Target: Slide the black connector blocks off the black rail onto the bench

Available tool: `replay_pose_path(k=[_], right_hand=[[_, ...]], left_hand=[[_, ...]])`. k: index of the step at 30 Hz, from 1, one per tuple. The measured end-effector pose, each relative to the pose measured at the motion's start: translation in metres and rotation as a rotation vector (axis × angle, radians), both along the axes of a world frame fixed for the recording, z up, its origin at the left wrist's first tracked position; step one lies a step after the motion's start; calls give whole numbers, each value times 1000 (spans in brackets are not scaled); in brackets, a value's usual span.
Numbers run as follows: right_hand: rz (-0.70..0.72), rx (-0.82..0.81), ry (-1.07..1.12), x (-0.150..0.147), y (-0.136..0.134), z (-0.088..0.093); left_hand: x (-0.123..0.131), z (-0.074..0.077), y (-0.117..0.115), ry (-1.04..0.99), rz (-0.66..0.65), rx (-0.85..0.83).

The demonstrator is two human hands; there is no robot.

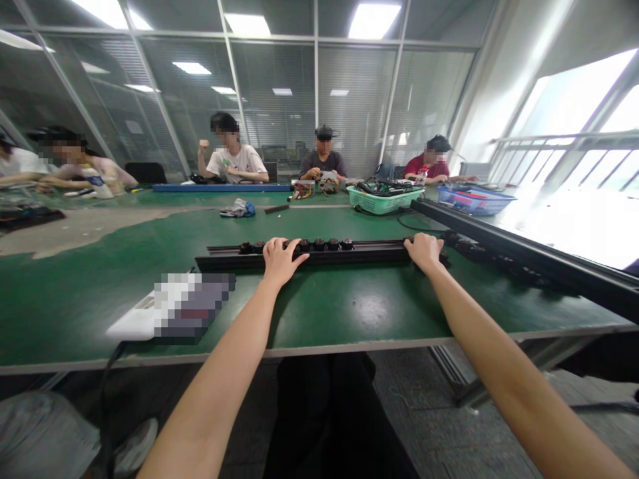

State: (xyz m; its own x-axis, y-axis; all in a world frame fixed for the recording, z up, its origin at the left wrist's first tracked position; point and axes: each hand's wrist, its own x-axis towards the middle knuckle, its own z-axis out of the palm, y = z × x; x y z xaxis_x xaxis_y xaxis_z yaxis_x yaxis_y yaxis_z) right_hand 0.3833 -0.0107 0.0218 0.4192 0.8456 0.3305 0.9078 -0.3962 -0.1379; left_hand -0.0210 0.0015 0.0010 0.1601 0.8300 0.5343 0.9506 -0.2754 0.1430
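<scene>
A long black rail (359, 255) lies crosswise on the green table in front of me, with several round black parts in a row along its top. My left hand (280, 261) grips it left of the middle, fingers curled over the far side and thumb stretched along the near side. Around the rail's right end closes my right hand (424, 251), its fingertips hidden behind the rail. Just beyond the right hand, more dark round parts (499, 258) sit in a line beside a second long black bar (529, 249).
On the left lie a white power strip (132, 322) and a blurred dark flat item (200, 313). A green basket (384, 201) of cables, a blue basket (474, 201) and a crumpled cloth (238, 209) are farther back. Several people sit across the green table (344, 313).
</scene>
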Motion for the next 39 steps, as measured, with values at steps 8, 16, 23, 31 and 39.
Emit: replay_pose_path(k=[8,16,23,31,39], right_hand=[[-15,-17,7,6,-1,2],[-18,-6,15,9,0,1],[-46,-7,25,14,0,1],[-93,-25,29,25,1,-3],[-162,31,57,35,-4,0]], left_hand=[[1,2,-2,0,4,-15],[1,2,-3,4,7,-23],[1,2,-3,4,2,-15],[1,2,-3,3,4,-15],[0,1,-3,-11,-2,-9]])
